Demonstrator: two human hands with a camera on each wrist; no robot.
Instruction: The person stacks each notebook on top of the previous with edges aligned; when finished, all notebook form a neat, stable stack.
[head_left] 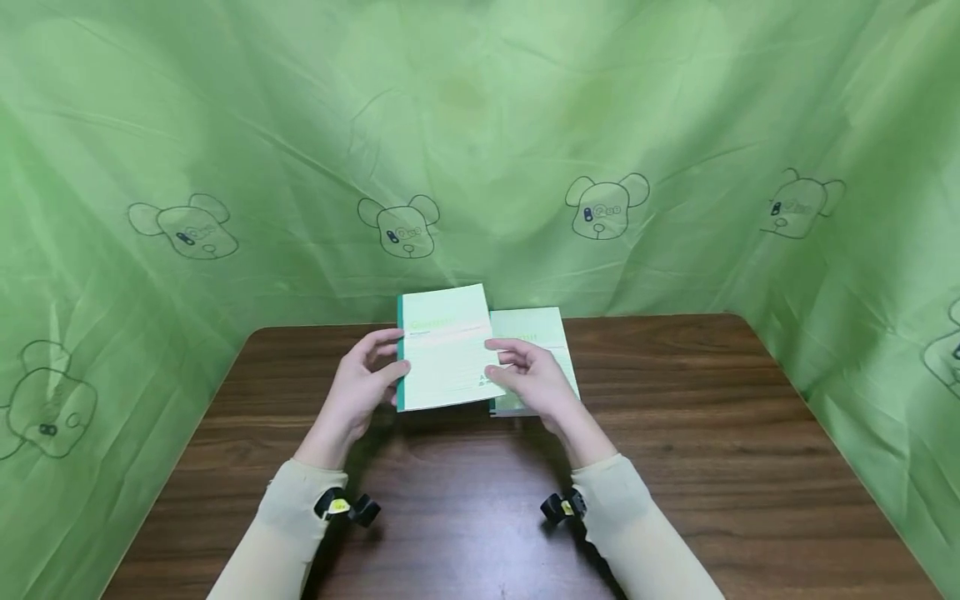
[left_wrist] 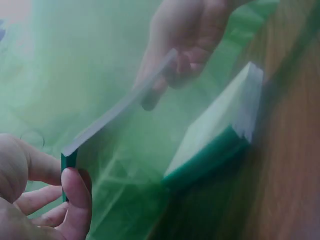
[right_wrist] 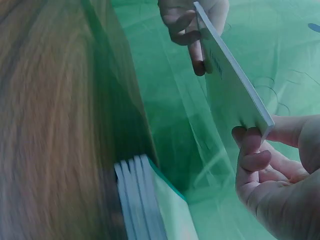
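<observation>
Between both hands a thin pale-green notebook (head_left: 446,350) with a dark green spine is held up above the table. My left hand (head_left: 365,379) pinches it at the spine edge, thumb on the cover and fingers behind. On the opposite edge my right hand (head_left: 534,377) pinches it near the lower corner. In the left wrist view the held notebook (left_wrist: 120,105) shows edge-on, slightly bowed. A stack of several similar notebooks (head_left: 551,327) lies on the table behind the right hand, partly hidden by it. Their page edges (right_wrist: 140,200) show in the right wrist view.
The dark wood table (head_left: 675,417) has rounded far corners. Green cloth (head_left: 495,150) printed with bear heads hangs behind and along both sides. A small black device is strapped to each wrist, over pale sleeves (head_left: 262,533).
</observation>
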